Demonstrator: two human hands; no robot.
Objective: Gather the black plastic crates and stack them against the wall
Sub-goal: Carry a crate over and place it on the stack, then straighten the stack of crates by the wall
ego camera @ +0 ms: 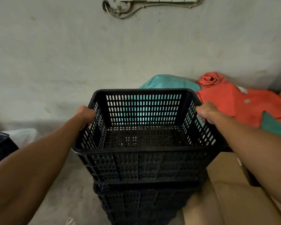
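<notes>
Both forearms fill the lower corners of the head view, reaching forward to a black crate (144,132) that I hold by its two short sides. My left hand (86,115) is curled shut over the left rim, fingers tucked under the lip. My right hand (207,112) is closed the same way on the right rim. Neither hand touches anything else.

That crate sits on, or just above, a stack (144,200) of more black crates below it; I cannot tell whether it has fully seated. Its open top faces me and it looks level. The stack stands on the floor (68,189) close to the wall (71,54), with cardboard (225,192) just beside it on the right. Another dark crate (0,146) shows at the left edge, well apart from the stack.

To do this step well, I judge that I should keep both grips even so the crate stays flat, line its corners over the one beneath, then lower it straight until it nests. Only then should the hands let go. A tilt could jam one corner or nudge the stack away from the wall.

Behind the crate lie a teal cloth (167,82) and an orange cloth (237,101), against the wall.
</notes>
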